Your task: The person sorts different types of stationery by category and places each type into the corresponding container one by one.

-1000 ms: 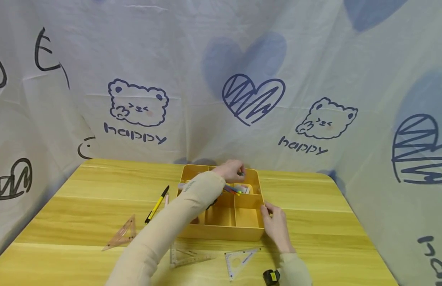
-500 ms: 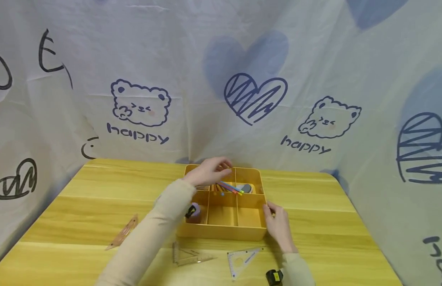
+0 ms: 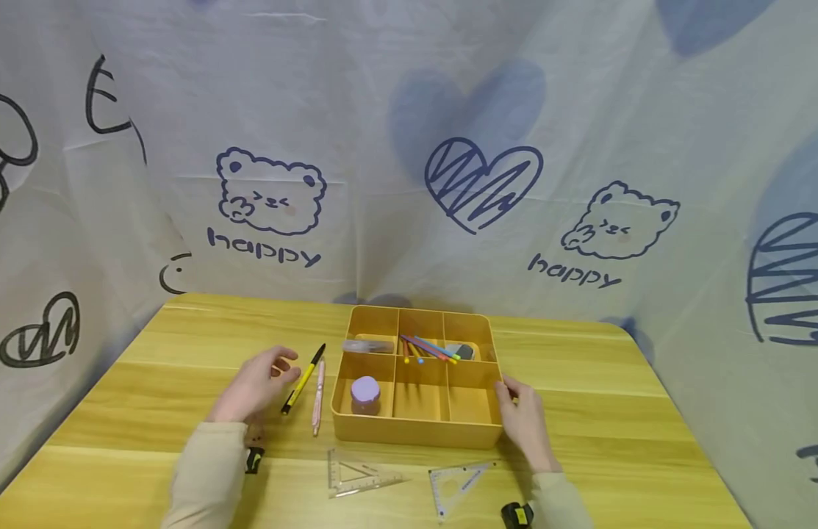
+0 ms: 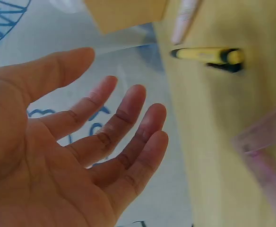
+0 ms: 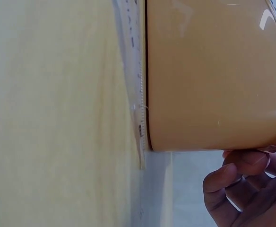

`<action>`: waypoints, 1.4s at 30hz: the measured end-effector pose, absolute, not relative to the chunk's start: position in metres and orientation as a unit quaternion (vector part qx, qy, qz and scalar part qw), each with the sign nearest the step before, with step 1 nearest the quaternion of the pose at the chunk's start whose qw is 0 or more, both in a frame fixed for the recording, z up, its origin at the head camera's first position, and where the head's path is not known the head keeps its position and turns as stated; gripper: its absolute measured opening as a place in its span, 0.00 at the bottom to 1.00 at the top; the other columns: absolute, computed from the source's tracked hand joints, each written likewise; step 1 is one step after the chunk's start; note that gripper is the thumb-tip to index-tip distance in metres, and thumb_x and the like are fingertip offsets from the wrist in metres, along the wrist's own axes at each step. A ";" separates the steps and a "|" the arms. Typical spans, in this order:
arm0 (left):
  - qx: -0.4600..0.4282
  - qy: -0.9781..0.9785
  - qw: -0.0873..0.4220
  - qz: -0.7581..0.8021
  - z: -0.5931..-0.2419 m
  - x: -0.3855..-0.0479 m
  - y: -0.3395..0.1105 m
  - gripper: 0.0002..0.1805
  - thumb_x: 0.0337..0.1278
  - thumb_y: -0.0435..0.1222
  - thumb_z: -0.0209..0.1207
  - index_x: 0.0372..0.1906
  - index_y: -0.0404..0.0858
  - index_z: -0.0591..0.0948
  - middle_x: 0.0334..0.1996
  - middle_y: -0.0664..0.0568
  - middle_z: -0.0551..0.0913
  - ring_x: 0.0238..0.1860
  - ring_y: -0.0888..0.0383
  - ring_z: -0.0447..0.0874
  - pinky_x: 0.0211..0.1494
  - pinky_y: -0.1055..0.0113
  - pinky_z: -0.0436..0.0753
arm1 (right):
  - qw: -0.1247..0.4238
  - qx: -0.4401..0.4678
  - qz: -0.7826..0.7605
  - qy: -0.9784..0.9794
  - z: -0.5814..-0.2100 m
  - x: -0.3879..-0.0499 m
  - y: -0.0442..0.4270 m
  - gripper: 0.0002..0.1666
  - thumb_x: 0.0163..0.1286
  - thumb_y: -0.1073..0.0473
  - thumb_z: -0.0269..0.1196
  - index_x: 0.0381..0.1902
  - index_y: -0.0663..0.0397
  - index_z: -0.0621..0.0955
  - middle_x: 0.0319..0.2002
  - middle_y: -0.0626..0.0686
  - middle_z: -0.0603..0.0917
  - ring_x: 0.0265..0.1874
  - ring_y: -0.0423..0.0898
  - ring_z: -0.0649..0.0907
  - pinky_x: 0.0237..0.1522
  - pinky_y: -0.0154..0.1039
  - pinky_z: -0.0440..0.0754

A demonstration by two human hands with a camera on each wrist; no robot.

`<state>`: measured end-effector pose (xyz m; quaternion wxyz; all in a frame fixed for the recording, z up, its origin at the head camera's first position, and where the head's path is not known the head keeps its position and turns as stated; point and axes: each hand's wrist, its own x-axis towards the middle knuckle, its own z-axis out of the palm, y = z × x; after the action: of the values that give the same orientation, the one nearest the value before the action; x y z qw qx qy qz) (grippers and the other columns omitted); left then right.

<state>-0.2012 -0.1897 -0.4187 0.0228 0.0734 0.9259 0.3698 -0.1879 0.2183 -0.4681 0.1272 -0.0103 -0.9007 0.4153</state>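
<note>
My left hand [image 3: 255, 383] hovers over the table, left of the yellow and black pen [image 3: 304, 378]. Nothing is in it; the left wrist view shows loosely bent fingers and a bare palm. Beside that pen lies a pale pink pen [image 3: 318, 398]. My right hand [image 3: 522, 417] grips the right side of an orange compartment box [image 3: 415, 432], its curled fingers against the wall in the right wrist view. In the box are a purple-lidded jar [image 3: 365, 393], a clear long case [image 3: 369, 346], several coloured pencils [image 3: 427, 348] and a grey rounded piece [image 3: 463, 352].
Two clear set squares, one with a scale [image 3: 362, 476] and one with blue print [image 3: 456, 485], lie before the box. A pinkish set square [image 4: 265, 146] lies below my left hand, mostly hidden in the head view. A printed cloth [image 3: 395, 184] hangs behind the table.
My left hand let go of the small grey piece in the back right compartment, then drew back left, out of the box. My right hand kept its place on the box.
</note>
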 end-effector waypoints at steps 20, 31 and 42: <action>-0.001 0.941 0.085 0.328 -0.453 -0.206 -0.185 0.14 0.64 0.34 0.63 0.48 0.28 0.77 0.41 0.37 0.83 0.34 0.53 0.79 0.35 0.63 0.78 | 0.138 0.005 0.409 -0.902 -0.468 -0.186 0.221 0.20 0.77 0.65 0.53 0.60 0.71 0.79 0.49 0.69 0.86 0.45 0.57 0.86 0.36 0.33 0.80; -0.018 0.938 0.077 0.337 -0.457 -0.205 -0.184 0.11 0.61 0.30 0.64 0.44 0.28 0.78 0.33 0.42 0.82 0.31 0.55 0.76 0.31 0.67 0.73 | 0.136 0.000 0.399 -0.907 -0.468 -0.186 0.220 0.19 0.78 0.64 0.53 0.59 0.70 0.80 0.49 0.69 0.87 0.47 0.60 0.86 0.40 0.40 0.82; -0.021 0.943 0.060 0.325 -0.456 -0.204 -0.181 0.09 0.59 0.29 0.64 0.41 0.27 0.80 0.31 0.41 0.83 0.29 0.54 0.76 0.30 0.67 0.74 | 0.132 -0.001 0.405 -0.905 -0.467 -0.187 0.220 0.19 0.77 0.65 0.53 0.59 0.70 0.80 0.47 0.68 0.87 0.39 0.52 0.84 0.34 0.33 0.77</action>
<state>-0.2041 -0.1805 -0.4558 0.0600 -0.0213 0.9435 0.3252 -0.1872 0.2200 -0.4672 0.1317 -0.0010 -0.9050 0.4046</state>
